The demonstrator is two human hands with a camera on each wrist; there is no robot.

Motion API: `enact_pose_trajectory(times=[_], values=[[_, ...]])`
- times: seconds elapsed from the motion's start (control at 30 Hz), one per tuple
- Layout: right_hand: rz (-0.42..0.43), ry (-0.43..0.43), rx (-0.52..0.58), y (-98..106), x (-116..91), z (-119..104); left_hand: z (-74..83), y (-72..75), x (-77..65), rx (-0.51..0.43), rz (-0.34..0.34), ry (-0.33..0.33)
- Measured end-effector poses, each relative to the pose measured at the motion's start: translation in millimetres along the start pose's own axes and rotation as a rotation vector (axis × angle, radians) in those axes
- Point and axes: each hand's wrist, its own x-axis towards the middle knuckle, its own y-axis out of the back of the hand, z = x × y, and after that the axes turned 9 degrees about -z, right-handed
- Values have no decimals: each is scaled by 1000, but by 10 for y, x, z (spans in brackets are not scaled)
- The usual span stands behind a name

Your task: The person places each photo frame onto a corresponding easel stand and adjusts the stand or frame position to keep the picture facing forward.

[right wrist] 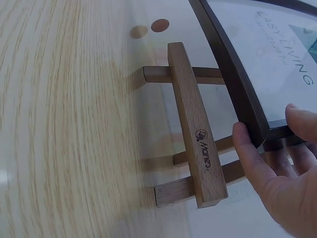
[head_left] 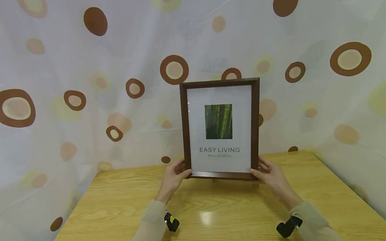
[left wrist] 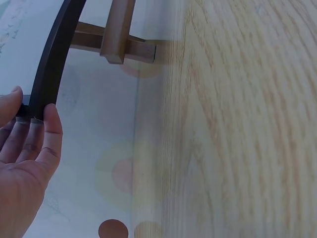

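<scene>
A dark brown picture frame (head_left: 219,83) stands upright in the head view, with a white sheet reading "EASY LIVING" and a small green picture behind its front. My left hand (head_left: 173,178) grips its lower left corner, thumb at the front and fingers behind and below. At the lower right corner my right hand (head_left: 273,177) holds it the same way. Both wrist views show a small wooden easel (right wrist: 195,129), its crossbar and feet beside the frame's lower edge. In the head view the picture frame hides nearly all of that easel.
The easel's feet stand on a light wood-grain table (head_left: 199,206). Behind and at both sides hangs a pale curtain (head_left: 133,38) with brown and yellow circles. A small black camera (head_left: 289,226) is strapped to each wrist.
</scene>
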Motion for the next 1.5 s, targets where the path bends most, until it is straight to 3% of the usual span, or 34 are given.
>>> enact_pose_trajectory(times=[0.17, 0.27, 0.47, 0.73, 1.17, 1.5], values=[[2, -2, 5, 35, -4, -12, 150, -36, -49, -15, -14, 5], [10, -22, -10, 56, 5, -13, 146, -58, -29, -24, -10, -5], [26, -34, -33, 104, 1, -7, -21, -104, 96, -6, -37, -40], [44, -23, -58, 169, 21, -10, 43, -187, 116, 38, -52, -111], [68, -16, -84, 234, 37, 71, -96, -337, 245, 110, 45, -109], [87, -18, -98, 293, 15, 154, -116, -402, 312, 194, -45, -110]])
